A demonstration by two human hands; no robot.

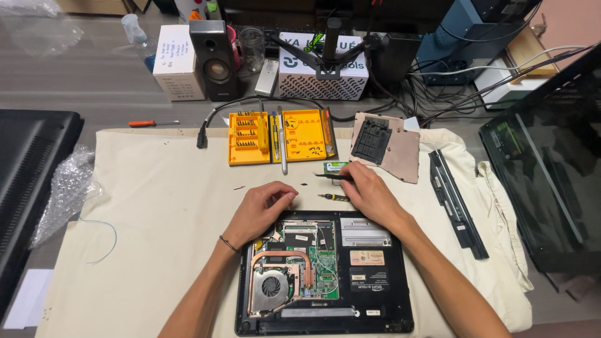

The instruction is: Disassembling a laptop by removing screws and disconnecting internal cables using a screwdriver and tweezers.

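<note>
Right hand [370,191] pinches black tweezers [330,176] at frame centre — left hand [260,209], fingers curled together and empty, rests above the opened laptop [375,275].

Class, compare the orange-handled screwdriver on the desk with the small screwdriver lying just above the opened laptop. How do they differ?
The orange-handled screwdriver lies on the bare grey desk, off the cloth, far from both hands; the small screwdriver lies on the cream cloth, close beside the right hand. The first looks longer, with a bright orange handle; the second is short, dark and yellow. Both lie flat, unheld.
</note>
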